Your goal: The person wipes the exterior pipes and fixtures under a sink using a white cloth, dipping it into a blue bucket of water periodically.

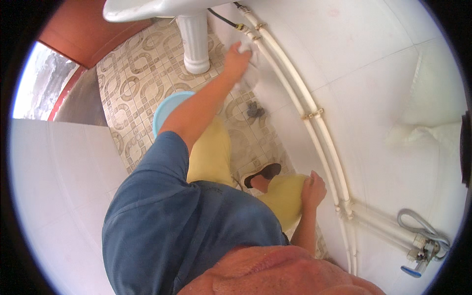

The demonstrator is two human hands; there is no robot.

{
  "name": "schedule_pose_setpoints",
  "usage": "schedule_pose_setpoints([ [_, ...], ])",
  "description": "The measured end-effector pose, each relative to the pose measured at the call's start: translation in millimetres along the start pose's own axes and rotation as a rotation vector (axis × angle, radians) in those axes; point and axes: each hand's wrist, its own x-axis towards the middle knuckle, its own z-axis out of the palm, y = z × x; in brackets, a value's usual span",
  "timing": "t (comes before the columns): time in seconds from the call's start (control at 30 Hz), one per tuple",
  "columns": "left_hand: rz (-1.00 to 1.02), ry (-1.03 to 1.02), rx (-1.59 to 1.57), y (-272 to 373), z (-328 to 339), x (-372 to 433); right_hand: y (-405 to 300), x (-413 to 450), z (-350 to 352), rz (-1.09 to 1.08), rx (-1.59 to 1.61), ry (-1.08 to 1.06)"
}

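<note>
My left hand [236, 62] reaches to the low part of the white tiled wall, close to two pale pipes [284, 66]. Its fingers close around a blurred whitish thing [244, 48] that looks like a cloth and touches the wall. My right hand [314, 190] rests on my bent knee in yellow trousers [287, 195], with nothing visible in it. A light blue plastic basin [167, 108] stands on the patterned floor, partly hidden by my left forearm. A crumpled dark grey rag [254, 110] lies on the floor by the wall.
The white pedestal [195, 44] of a washbasin [140, 9] stands ahead. Black hoses join the pipes near it. At the lower right are a blue-handled valve [411, 271] and a grey flexible hose [415, 217]. A pale plastic sheet [435, 125] hangs at the right. A reddish-brown panel is at the upper left.
</note>
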Motion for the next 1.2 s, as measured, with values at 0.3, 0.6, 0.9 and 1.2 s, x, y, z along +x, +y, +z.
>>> schedule_pose_setpoints([
  [0.3,-0.455,-0.404,-0.332,-54,-18,-143,2,-10,10,-0.066,-0.043,0.104],
  [0.6,-0.528,-0.475,-0.224,-76,-2,-141,-65,9,-97,-0.062,0.649,0.15],
  [0.9,-0.558,-0.44,-0.257,-63,-5,-143,-159,-35,-326,-1.021,0.734,0.831],
  [1.2,-0.472,-0.504,0.073,-81,-26,-170,-154,-27,-344,-1.064,0.658,0.855],
])
